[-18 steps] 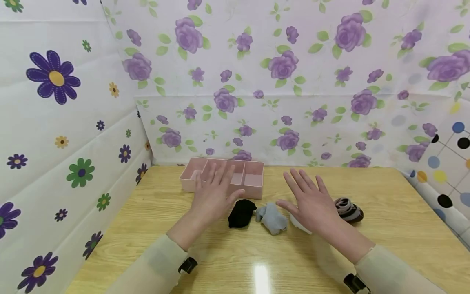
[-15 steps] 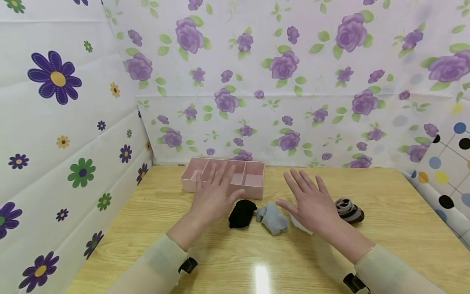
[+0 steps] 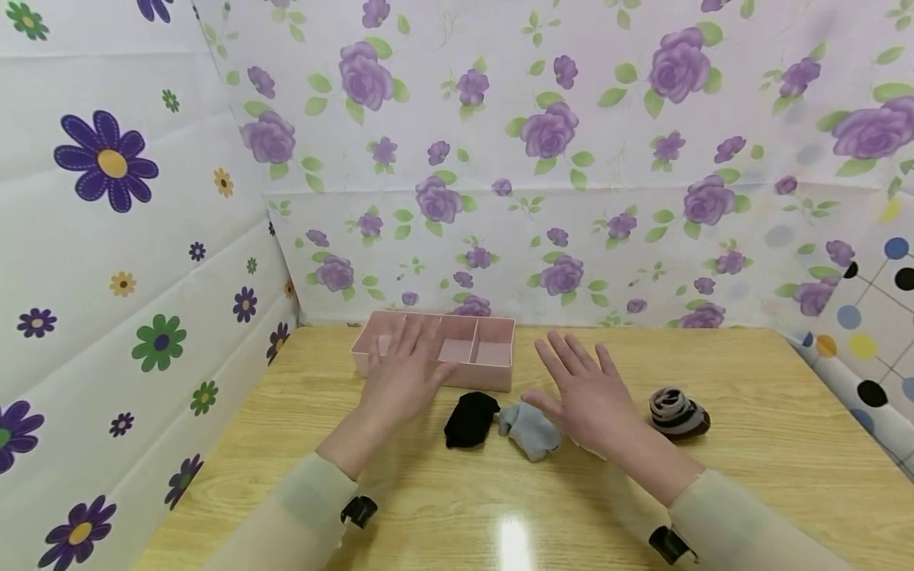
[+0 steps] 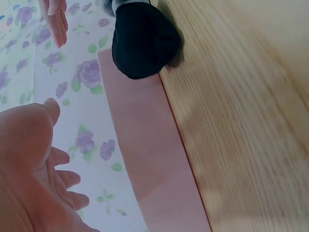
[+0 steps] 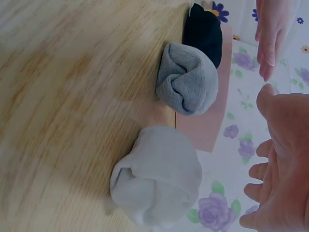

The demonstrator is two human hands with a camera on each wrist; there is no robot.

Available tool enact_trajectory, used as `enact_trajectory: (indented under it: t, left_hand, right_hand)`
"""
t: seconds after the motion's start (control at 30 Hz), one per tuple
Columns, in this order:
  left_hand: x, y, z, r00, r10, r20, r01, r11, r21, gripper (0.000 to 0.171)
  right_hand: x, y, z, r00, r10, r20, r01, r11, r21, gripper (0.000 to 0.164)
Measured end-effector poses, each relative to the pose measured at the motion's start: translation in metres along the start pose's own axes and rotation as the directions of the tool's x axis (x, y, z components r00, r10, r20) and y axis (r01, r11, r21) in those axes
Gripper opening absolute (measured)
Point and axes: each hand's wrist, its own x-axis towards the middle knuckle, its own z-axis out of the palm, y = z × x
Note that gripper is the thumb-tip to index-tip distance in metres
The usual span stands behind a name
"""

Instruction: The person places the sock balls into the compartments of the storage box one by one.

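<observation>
Both hands hover above the table with fingers straight and spread, holding nothing. My left hand (image 3: 403, 385) is in front of a pink divided box (image 3: 493, 374) and hides part of its compartments. Just right of that hand lies a balled black sock (image 3: 471, 419), with a balled grey sock (image 3: 531, 432) beside it. My right hand (image 3: 589, 400) covers most of a balled white sock in the head view; the right wrist view shows this white sock (image 5: 159, 174) whole. To the right of that hand sits a rolled striped sock (image 3: 674, 412).
The wooden table (image 3: 443, 507) reaches back to a wall covered with flowered cloth (image 3: 607, 190). Another flower-patterned cloth (image 3: 136, 396) lines the left side. A dotted cloth (image 3: 864, 349) hangs at the right. Dark wrist cameras (image 3: 359, 511) are strapped on both sleeves.
Both hands have shifted a little to the left, fingers still spread. More of the striped sock shows and less of the white one. The head view has tilted slightly up.
</observation>
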Motion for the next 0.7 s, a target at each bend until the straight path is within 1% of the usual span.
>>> enact_trajectory:
  t: [0.17, 0.33, 0.43, 0.7]
  left_hand:
    - [0.003, -0.006, 0.001, 0.999, -0.029, -0.019, 0.029, 0.999, -0.015, 0.086]
    - [0.005, -0.013, 0.004, 0.998, -0.059, -0.026, 0.059, 0.998, -0.011, 0.088]
    - [0.007, -0.018, 0.006, 0.997, -0.065, -0.028, 0.065, 0.998, -0.014, 0.088]
    - [0.008, -0.026, 0.009, 0.996, -0.089, -0.01, 0.088, 0.992, -0.09, 0.087]
  right_hand:
    - [0.005, -0.004, 0.003, 1.0, -0.002, -0.012, 0.002, 1.0, 0.0, 0.089]
    - [0.009, -0.008, 0.005, 1.0, -0.003, -0.002, 0.003, 1.0, 0.006, 0.089]
    - [0.011, -0.01, 0.005, 1.0, -0.005, 0.004, 0.005, 1.0, 0.006, 0.089]
    - [0.014, -0.015, 0.009, 1.0, -0.017, 0.002, 0.017, 1.0, 0.005, 0.089]
